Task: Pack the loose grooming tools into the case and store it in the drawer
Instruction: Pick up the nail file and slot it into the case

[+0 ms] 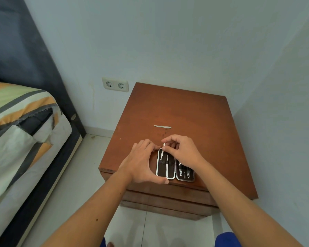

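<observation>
On the brown worktop [194, 118] the case [175, 166] lay open near the front edge, the left hand [141, 163] cupped against its left half, the right hand [182, 150] pinching a thin tool [162, 152] over it, and a file [162, 127] lay loose behind.

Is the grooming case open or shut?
Open. The grooming case lies flat on the nightstand, both halves spread and tools visible inside.
</observation>
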Action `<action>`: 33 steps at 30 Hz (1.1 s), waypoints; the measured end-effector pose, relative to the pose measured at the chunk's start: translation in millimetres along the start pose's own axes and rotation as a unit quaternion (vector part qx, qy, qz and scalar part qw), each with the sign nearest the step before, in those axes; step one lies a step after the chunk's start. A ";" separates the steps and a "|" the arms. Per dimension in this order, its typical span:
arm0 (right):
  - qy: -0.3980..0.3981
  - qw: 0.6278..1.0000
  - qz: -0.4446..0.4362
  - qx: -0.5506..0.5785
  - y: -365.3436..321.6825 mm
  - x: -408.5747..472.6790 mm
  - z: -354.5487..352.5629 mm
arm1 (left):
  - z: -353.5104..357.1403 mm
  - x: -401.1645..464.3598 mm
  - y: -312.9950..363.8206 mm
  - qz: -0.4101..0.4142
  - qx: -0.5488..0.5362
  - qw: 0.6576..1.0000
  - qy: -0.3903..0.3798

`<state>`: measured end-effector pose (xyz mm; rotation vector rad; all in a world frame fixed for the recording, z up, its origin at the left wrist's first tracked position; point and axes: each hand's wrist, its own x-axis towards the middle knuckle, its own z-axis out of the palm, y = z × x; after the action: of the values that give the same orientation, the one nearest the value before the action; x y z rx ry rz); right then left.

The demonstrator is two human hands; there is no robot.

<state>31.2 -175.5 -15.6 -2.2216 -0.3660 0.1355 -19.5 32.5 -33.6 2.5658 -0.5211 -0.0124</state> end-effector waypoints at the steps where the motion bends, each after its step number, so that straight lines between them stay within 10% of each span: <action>1: -0.003 1.000 -0.012 -0.022 0.1 -2.5 0.9 | 0.1 -0.1 -0.2 0.000 -0.002 1.000 -0.001; 26: -0.051 0.985 -0.101 -0.127 8.4 -37.5 3.0 | 0.2 -1.3 0.1 0.005 -0.001 1.000 -0.004; 33: 0.073 0.993 -0.045 -0.080 7.0 -7.3 -16.4 | -1.3 -0.6 1.8 0.001 0.010 1.000 -0.003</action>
<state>29.4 -194.2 -11.0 -2.3512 -0.4075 -0.1075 -20.6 31.9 -31.6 2.5860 -0.5297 -0.0139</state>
